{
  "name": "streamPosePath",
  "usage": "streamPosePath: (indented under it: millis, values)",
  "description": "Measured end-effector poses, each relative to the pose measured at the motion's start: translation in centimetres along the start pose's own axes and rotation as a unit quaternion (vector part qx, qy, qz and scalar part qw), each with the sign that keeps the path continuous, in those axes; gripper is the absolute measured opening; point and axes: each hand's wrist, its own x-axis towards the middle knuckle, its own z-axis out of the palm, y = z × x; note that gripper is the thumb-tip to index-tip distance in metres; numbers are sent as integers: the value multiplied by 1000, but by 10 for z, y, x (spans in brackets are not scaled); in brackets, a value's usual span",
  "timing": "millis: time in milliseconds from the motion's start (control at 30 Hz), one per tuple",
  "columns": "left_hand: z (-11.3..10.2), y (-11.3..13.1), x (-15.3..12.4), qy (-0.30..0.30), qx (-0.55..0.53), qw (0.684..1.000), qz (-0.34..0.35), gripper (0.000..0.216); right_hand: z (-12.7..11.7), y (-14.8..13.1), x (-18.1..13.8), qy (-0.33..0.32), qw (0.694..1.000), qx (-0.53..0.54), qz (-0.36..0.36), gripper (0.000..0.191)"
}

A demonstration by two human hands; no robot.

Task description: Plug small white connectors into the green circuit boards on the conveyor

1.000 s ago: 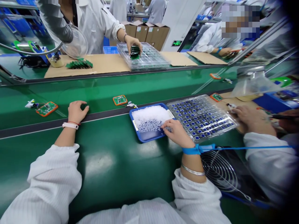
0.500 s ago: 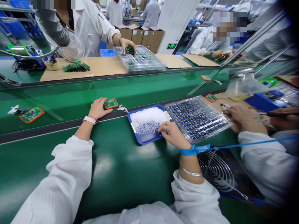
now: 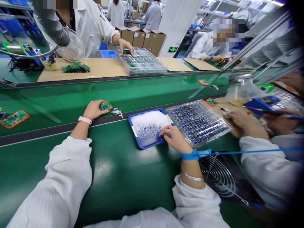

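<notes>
My left hand (image 3: 93, 109) reaches over the green belt, thumb and fingers closed around the edges of a green circuit board (image 3: 106, 105) with an orange rim. A short wire with a white connector (image 3: 116, 111) trails from the board's right side. My right hand (image 3: 175, 138), with a blue wrist strap, is at the right edge of a shallow blue tray (image 3: 143, 147). Its fingertips are pinched together over the tray; what they hold, if anything, is too small to make out. Many small white pieces (image 3: 150, 122) fill the tray's far part.
Right of the tray lies a clear plastic tray of blue-topped parts (image 3: 198, 122). A co-worker's hand (image 3: 244, 123) works beyond it. A fan (image 3: 219, 175) sits below. Another orange-rimmed board (image 3: 16, 119) lies at left. Across the belt, a person's hand (image 3: 125, 46) is over a compartment box (image 3: 142, 68).
My left hand and its circuit board have shifted left. The other board at far left has also slid left, partly toward the picture's edge. My right hand stays pinched at the tray.
</notes>
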Motion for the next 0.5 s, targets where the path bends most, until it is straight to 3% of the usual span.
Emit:
streamPosePath:
  millis: [200,333,500]
  values:
    - [-3,21,-15,44,18,994,-100,63,-2,-5,-1,9,1000,7,-9,25]
    - [-8,38,-27,70,32,989,-126,62,-3,-2,-2,21,1000,-5,-2,17]
    - [-6,39,-30,-3,-16,997,-72,64,0,1,-1,4,1000,-2,10,16]
